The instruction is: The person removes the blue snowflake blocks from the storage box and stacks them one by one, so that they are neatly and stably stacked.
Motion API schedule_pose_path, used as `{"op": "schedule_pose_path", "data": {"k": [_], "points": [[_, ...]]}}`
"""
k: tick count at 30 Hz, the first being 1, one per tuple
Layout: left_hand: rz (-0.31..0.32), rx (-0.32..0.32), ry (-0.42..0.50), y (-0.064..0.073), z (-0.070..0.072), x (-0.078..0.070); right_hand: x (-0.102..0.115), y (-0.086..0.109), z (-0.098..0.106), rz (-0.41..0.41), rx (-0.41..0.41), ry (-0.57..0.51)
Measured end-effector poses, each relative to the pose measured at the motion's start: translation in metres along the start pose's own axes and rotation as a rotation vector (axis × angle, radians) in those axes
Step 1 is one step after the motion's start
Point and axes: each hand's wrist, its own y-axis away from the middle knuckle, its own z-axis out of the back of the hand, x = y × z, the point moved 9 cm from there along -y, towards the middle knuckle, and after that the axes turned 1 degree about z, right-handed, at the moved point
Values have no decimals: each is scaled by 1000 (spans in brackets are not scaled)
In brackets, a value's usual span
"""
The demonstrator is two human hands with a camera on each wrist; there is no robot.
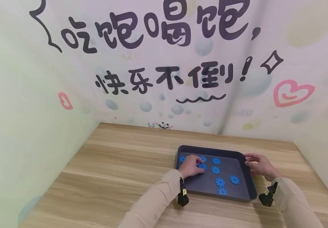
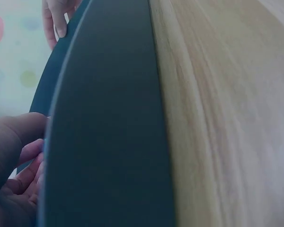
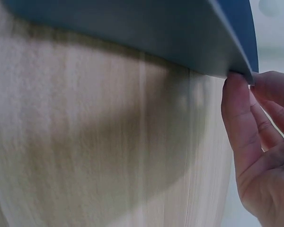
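Observation:
A dark grey rectangular tray [image 1: 226, 190] lies on the wooden table, with several flat blue discs with notched rims, such as one disc [image 1: 234, 180], spread over its floor. My left hand [image 1: 191, 165] reaches over the tray's near wall, its thumb and fingers around a blue notched disc [image 1: 202, 166] in the left part. In the left wrist view the tray wall [image 2: 109, 118] hides most of that grip. My right hand [image 1: 263, 166] pinches the tray's rim at the far right corner, thumb on the outside; the right wrist view shows the fingertips [image 3: 237, 82] on the edge.
Pale wood tabletop [image 1: 109, 164] stretches to the left and in front of the tray. A white printed cloth [image 1: 152, 104] with black lettering hangs along the back edge, and pale walls [image 1: 38, 126] close both sides. A small black camera [image 1: 183, 198] is strapped to each wrist.

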Motion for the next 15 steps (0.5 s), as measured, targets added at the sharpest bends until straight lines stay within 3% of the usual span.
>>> {"op": "schedule_pose_path", "data": {"k": [8, 15], "points": [[-43, 41, 5, 4, 18, -6, 1, 0, -1, 19, 3, -2], [-100, 17, -36, 11, 46, -8, 2, 0, -1, 24, 1, 0]]}}
